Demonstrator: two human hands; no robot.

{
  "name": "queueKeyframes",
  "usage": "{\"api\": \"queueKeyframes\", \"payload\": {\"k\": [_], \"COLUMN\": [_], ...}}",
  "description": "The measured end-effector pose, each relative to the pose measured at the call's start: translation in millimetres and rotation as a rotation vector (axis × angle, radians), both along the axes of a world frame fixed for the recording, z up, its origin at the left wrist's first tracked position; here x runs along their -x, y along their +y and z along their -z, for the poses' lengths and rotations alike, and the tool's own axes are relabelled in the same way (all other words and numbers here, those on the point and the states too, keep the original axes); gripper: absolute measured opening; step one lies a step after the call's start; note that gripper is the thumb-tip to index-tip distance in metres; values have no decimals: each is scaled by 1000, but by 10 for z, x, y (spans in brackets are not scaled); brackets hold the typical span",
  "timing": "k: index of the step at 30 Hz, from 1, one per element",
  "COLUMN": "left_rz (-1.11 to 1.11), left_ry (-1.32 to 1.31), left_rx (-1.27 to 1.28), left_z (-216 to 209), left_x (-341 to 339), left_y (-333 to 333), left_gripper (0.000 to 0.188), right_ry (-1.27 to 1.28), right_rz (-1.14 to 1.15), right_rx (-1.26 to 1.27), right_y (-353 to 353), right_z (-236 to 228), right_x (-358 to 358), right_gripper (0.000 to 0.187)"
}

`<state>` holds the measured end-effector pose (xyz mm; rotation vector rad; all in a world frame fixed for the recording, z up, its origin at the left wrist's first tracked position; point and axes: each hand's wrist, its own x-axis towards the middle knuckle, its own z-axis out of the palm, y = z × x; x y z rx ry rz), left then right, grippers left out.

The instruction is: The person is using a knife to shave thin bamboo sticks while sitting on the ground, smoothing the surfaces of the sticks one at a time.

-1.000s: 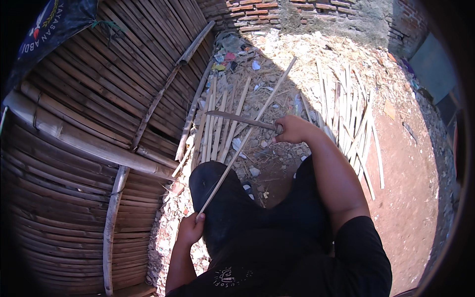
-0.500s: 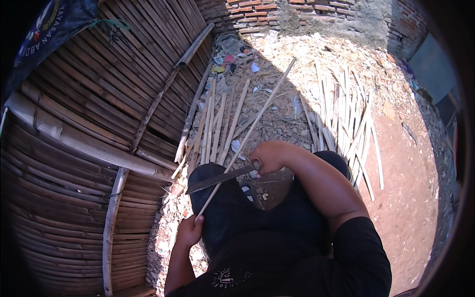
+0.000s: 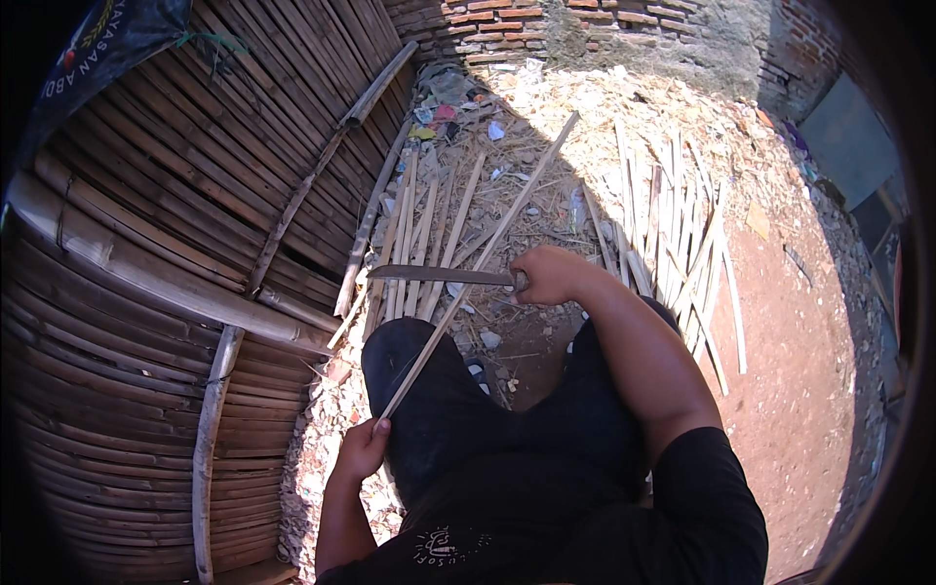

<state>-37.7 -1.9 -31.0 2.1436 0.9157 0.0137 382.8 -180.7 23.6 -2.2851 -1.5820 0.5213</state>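
Observation:
My left hand (image 3: pixel 363 450) is closed round the near end of a long, thin bamboo strip (image 3: pixel 507 226), which slants away up and to the right over my left thigh. My right hand (image 3: pixel 546 276) grips the handle of a machete (image 3: pixel 439 276). Its dark blade points left and lies across the strip beyond my knee; whether the edge touches the strip I cannot tell. Several pale bamboo strips (image 3: pixel 421 234) lie on the ground just past my left knee, partly beneath the blade in this view.
A bamboo slat wall (image 3: pixel 146 224) with pole braces rises close on my left. Another pile of bamboo strips (image 3: pixel 673 224) lies in sun at the right. Rubble and litter cover the ground ahead, up to a brick wall (image 3: pixel 624 29). A flat grey panel (image 3: pixel 850 136) leans at far right.
My right hand has moved the machete forward along the strip, away from me, and the blade has turned from slanting to nearly level. My left hand still holds the strip's near end.

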Motion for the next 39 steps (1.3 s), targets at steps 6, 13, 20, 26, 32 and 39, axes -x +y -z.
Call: {"api": "queueKeyframes", "payload": {"k": [6, 13, 20, 26, 32, 39], "left_rz": [-5, 10, -5, -26, 13, 21], "left_ry": [41, 20, 45, 101, 46, 52], "left_rx": [-91, -102, -25, -73, -153, -108], "left_z": [-31, -85, -66, -79, -87, -80], "left_x": [18, -36, -10, 6, -42, -72], "left_y": [-56, -95, -30, -68, -99, -86], "left_gripper": [54, 56, 58, 55, 53, 55], "right_ry": [38, 108, 39, 25, 51, 113], "right_rz": [-236, 352, 72, -279, 201, 270], "right_rx": [132, -137, 8, 41, -96, -146], "right_y": [107, -207, 23, 193, -124, 6], "right_z": [-171, 52, 37, 58, 70, 149], "right_x": [353, -495, -82, 369, -391, -233], "right_gripper": [51, 59, 51, 47, 56, 59]}}
